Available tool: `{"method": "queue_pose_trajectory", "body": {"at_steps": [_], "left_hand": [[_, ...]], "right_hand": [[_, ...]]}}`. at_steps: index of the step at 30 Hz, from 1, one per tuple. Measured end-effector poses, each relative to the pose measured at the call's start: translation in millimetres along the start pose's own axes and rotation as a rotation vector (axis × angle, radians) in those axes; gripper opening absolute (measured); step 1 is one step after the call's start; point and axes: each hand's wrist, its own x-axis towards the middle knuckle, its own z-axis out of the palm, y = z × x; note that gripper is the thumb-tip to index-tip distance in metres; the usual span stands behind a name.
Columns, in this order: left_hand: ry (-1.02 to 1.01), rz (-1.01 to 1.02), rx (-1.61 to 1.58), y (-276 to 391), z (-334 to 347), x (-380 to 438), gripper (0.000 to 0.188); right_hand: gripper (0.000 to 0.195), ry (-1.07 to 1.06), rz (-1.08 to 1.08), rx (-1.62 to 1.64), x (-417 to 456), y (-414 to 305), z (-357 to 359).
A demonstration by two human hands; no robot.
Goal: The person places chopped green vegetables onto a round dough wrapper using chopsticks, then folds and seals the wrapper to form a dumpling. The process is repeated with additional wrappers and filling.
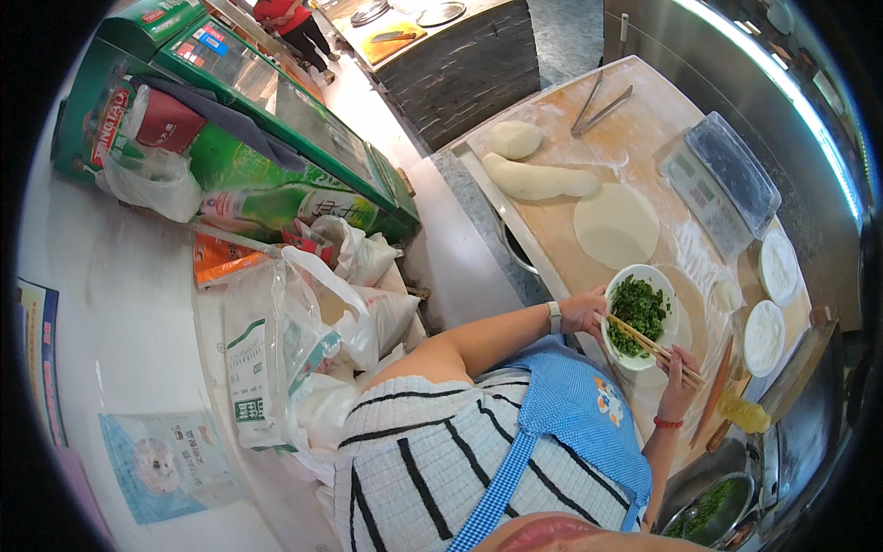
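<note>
My left hand point(586, 312) grips the rim of a white bowl point(672, 293) that holds chopped green leaves point(636, 307). Wooden chopsticks point(645, 343) are in my right hand point(679, 376), their tips down in the greens. Beneath the bowl lie flat rounds of dough, partly covered by it. Another rolled dough round point(616, 226) lies just beyond, overlapped by a long dough roll point(541, 178). A lump of dough point(514, 140) sits behind the roll. To the right of my right hand is a wooden rolling pin point(714, 393).
On the floured board point(552, 110) are metal tongs point(600, 114), a digital scale point(717, 186), a small dough ball point(726, 295), and two bowls of white contents point(779, 269), point(764, 338). A bottle of yellow oil point(743, 414) and a metal bowl of greens point(710, 510) stand right. A person point(296, 27) stands far off.
</note>
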Motion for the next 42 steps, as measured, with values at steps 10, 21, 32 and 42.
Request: {"method": "queue_pose_trajectory", "body": {"at_steps": [10, 21, 32, 42], "left_hand": [[0.006, 0.009, -0.011, 6.0, 8.9, -5.7, 0.082], [0.035, 0.001, -0.031, 3.0, 8.3, -5.3, 0.079], [0.037, 0.004, -0.015, -1.4, 1.2, -3.4, 0.076], [0.037, 0.015, -0.02, 1.2, 7.8, -9.6, 0.075]], "right_hand": [[0.021, -0.024, 0.024, 0.016, 0.3, -0.7, 1.9], [0.021, -0.076, 0.024, 0.006, 0.0, -0.5, 1.0], [0.025, -0.051, 0.118, 0.038, -2.1, -0.9, 0.3], [0.022, -0.115, 0.12, 0.031, -5.5, -7.7, 0.7]]}}
